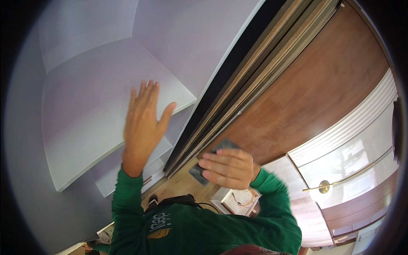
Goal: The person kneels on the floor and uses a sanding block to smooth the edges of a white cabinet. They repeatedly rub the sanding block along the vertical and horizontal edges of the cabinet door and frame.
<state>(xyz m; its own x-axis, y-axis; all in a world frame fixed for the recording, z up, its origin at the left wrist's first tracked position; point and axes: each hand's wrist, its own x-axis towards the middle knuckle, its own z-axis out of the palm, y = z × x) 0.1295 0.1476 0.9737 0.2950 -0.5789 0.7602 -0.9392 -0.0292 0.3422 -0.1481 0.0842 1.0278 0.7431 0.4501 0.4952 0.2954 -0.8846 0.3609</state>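
Observation:
My left hand is stretched flat, fingers extended and thumb apart, over the pale white shelf of a cabinet. Whether its palm touches the shelf is hard to tell. My right hand grips a dark grey flat piece, folded or bent under the fingers. It looks like a cloth or an abrasive sheet; I cannot tell which. This hand is in front of my body, to the right of the cabinet and apart from it. Both arms wear green sleeves.
Several board edges stand upright beside the cabinet. A large brown panel fills the right. Lower shelves sit beneath. Near my right elbow is a white box with wires. Another green sleeve shows at the lower left.

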